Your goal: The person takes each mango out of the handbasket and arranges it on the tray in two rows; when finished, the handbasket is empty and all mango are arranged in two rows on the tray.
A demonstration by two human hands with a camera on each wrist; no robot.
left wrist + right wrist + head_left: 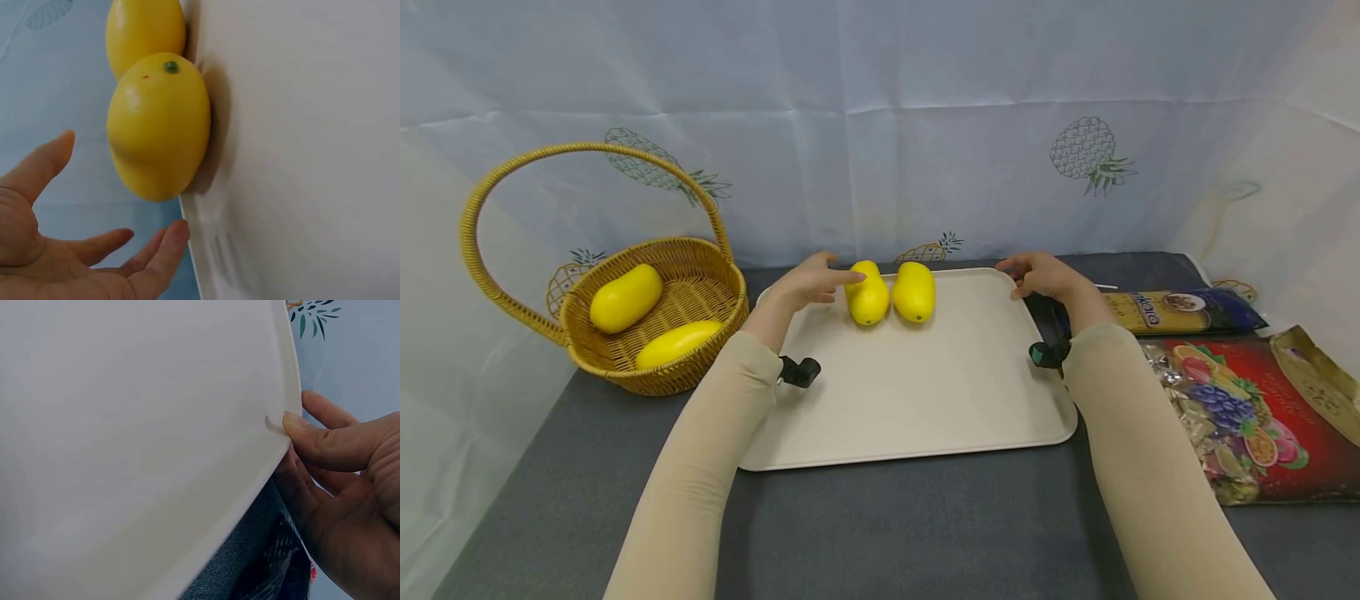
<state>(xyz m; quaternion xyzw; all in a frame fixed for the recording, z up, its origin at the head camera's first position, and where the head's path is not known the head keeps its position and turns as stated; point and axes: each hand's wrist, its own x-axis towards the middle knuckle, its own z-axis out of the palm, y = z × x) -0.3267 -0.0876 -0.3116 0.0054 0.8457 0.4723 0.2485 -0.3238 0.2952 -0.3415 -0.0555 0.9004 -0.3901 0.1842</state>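
A cream tray (925, 383) lies on the dark tabletop. Two yellow mangoes (914, 293) sit side by side at its far edge. Beside the left one of these mangoes (159, 131) is my left hand (812, 283), its fingers spread; the left wrist view shows a gap between hand and fruit. One fingertip there is close to the tray's rim, and I cannot tell whether it touches. At the tray's far right corner, my right hand (356, 462) pinches the rim, thumb on top and fingers beneath.
A wicker basket (700, 292) with a tall handle stands at the left, holding two more yellow mangoes (627, 298). To the right lie a pasta packet (1180, 311) and a red candy bag (1262, 425). Behind the table hangs a pineapple-print cloth (880, 167).
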